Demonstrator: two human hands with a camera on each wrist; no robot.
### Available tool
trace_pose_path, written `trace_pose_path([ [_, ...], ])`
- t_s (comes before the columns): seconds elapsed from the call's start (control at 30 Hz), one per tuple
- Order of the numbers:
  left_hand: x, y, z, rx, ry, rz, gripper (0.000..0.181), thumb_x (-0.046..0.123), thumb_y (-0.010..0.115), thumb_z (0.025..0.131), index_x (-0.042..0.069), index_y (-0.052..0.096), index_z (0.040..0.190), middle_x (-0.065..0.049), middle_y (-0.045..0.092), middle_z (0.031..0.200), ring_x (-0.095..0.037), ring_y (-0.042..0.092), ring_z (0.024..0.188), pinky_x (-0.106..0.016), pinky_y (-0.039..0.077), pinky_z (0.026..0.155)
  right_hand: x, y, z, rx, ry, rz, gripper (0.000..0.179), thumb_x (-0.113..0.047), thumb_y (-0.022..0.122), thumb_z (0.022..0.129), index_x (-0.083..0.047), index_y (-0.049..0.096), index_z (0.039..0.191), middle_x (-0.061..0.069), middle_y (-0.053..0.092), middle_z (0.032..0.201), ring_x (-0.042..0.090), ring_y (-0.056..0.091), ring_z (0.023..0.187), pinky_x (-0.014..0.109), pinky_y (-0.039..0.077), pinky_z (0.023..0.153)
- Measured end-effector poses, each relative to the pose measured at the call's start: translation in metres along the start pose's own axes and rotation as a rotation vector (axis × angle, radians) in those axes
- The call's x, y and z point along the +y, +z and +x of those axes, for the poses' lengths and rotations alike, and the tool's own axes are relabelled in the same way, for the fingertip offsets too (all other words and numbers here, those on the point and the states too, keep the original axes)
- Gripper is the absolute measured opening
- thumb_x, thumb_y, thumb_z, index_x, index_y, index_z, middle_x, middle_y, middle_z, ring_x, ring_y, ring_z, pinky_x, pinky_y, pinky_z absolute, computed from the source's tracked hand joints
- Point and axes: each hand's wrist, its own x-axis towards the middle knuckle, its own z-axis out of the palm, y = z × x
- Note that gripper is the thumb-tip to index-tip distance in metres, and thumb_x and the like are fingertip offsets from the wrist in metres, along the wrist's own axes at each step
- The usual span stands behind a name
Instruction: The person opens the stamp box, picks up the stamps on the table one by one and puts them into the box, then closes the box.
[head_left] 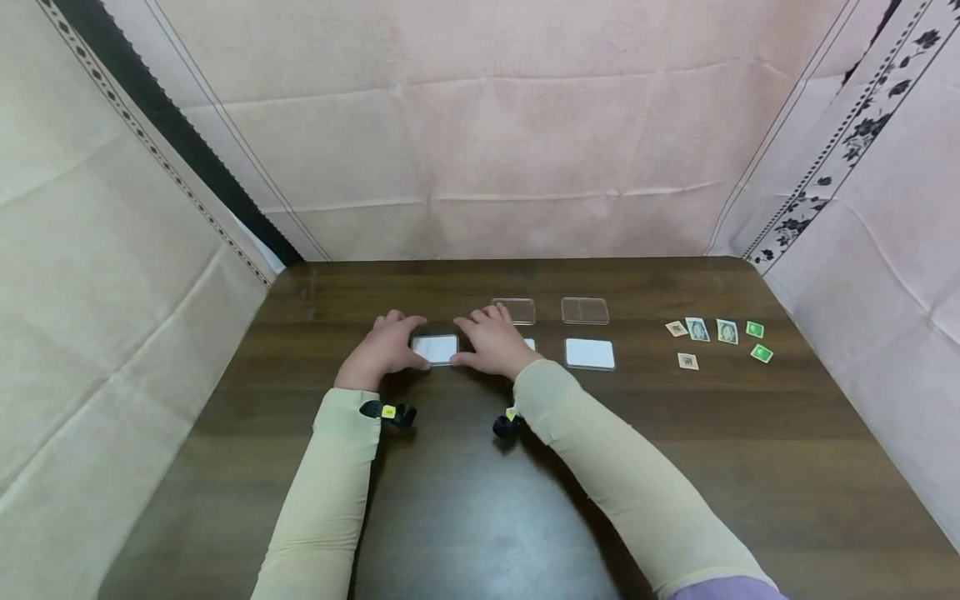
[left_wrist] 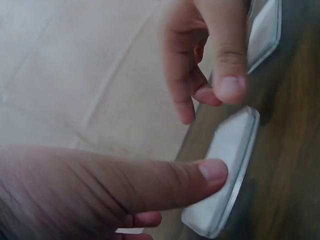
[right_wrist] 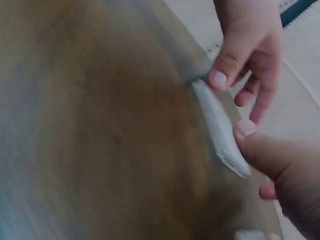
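Note:
A flat clear plastic case (head_left: 435, 350) with a white inside lies on the dark wooden table (head_left: 450, 467), between two hands. My left hand (head_left: 384, 348) is at its left end, thumb extended over the case in the left wrist view. At the right end is my right hand (head_left: 495, 343), its thumb tip by the near corner and its other fingers spread toward the far side. Neither hand's fingers are curled round the case. A second white-filled case (head_left: 530, 343) is mostly hidden behind the right hand.
Another white-filled case (head_left: 589, 354) lies to the right. Behind the cases are two clear lids, one (head_left: 517, 312) partly covered by the right hand, the other (head_left: 585, 311) farther right. Several small stamp-like pieces (head_left: 697, 329) lie at the right. White cloth (head_left: 480, 167) hangs around the table.

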Motion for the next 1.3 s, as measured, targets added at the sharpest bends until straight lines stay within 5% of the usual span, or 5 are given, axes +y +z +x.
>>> trace_pose_path([
  [0.17,-0.006,0.004,0.001,-0.062,-0.026,0.006,0.075,0.024,0.087,0.081,0.017,0.053,0.147,-0.018,0.047,0.132,-0.036,0.04,0.114,-0.053,0.047,0.089,-0.013,0.012,0.005,-0.022,0.027,-0.041,0.088,-0.071,0.061,0.087,-0.014,0.046,0.152,0.011,0.054,0.14,0.033,0.041,0.133,0.057,0.015,0.12],
  [0.43,-0.011,0.009,0.005,-0.064,0.008,0.005,0.06,0.019,0.084,0.083,0.009,0.061,0.137,-0.017,0.057,0.127,-0.032,0.053,0.107,-0.051,0.049,0.093,-0.022,0.014,0.007,-0.012,-0.001,-0.072,0.071,-0.063,0.064,0.091,-0.013,0.059,0.141,0.01,0.058,0.132,0.032,0.042,0.129,0.057,0.018,0.12],
  [1.07,0.006,0.01,-0.001,-0.063,0.008,0.144,0.047,0.016,0.082,0.085,0.012,0.066,0.129,-0.012,0.068,0.122,-0.028,0.061,0.099,-0.051,0.05,0.091,-0.039,0.008,0.001,-0.057,0.077,-0.064,0.049,-0.054,0.07,0.091,-0.011,0.07,0.113,0.006,0.072,0.104,0.024,0.046,0.094,0.043,0.036,0.096],
  [1.3,0.013,0.009,-0.003,-0.067,0.009,0.179,0.047,0.014,0.082,0.085,0.01,0.065,0.129,-0.014,0.069,0.119,-0.028,0.062,0.096,-0.049,0.051,0.089,-0.042,0.004,0.0,-0.078,0.097,-0.039,0.047,-0.049,0.07,0.093,-0.009,0.069,0.116,0.006,0.073,0.107,0.027,0.05,0.097,0.048,0.035,0.103],
])
